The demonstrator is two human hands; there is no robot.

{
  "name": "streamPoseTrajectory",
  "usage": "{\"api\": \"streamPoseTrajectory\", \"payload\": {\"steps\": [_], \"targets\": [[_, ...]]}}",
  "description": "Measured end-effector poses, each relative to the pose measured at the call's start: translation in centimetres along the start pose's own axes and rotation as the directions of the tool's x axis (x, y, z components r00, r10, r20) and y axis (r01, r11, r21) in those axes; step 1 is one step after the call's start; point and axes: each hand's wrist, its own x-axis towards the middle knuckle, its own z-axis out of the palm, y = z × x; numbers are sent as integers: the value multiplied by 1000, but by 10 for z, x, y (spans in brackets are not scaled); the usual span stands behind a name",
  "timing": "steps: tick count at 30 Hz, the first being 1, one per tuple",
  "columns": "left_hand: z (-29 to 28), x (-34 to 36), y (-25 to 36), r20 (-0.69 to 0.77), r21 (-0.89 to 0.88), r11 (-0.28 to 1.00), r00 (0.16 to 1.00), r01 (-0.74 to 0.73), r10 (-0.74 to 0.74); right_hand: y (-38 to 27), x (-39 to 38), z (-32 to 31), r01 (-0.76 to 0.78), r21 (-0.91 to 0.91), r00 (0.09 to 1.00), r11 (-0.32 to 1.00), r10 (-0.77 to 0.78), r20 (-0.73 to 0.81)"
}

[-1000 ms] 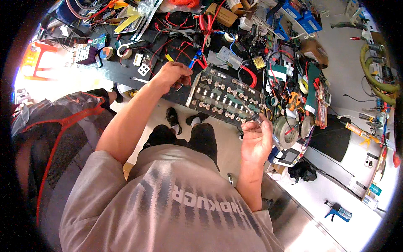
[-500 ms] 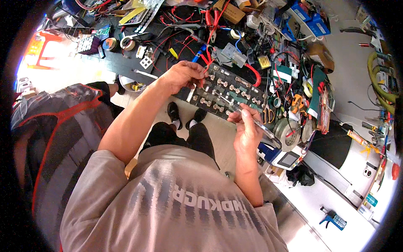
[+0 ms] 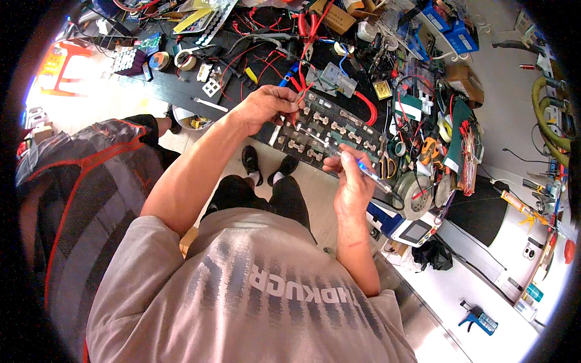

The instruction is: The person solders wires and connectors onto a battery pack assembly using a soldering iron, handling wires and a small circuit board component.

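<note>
A black battery pack [image 3: 354, 144] with rows of metal connecting tabs lies at the bench's near edge. My left hand [image 3: 264, 109] is over its left end, fingers pinched on a thin red wire [image 3: 305, 92]. In my right hand [image 3: 352, 192] is a soldering iron [image 3: 371, 171] with a clear handle that glows blue. Its metal shaft points up and left across the pack, and the tip is close to the left fingers and the wire's end. Whether the tip touches the wire or a tab is too small to tell.
Beyond the pack are a clear-cased module [image 3: 337, 78] and a bundle of red wires [image 3: 365, 107]. To the right are yellow-handled scissors [image 3: 388, 164], a solder spool [image 3: 416, 201] and a white-blue device with a screen [image 3: 416, 232]. A backpack [image 3: 91, 224] stands at left.
My right hand has moved the soldering iron up and left, so its tip is now by the left fingers. The handle now glows blue. My left hand has barely moved.
</note>
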Motion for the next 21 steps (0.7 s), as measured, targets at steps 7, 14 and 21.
{"api": "streamPoseTrajectory", "payload": {"steps": [7,14,21], "targets": [[0,0,3,18,33,999,1000,4,-5,6,3,4,1,-7,1000,1000,-1,-11],[-4,-1,1,27,-5,1000,1000,1,-1,7,1,5,-7,-34,1000,999,8,19],[-11,2,-3,44,-14,1000,999,-11,12,9,2,12,29,-19,999,999,-29,27]]}}
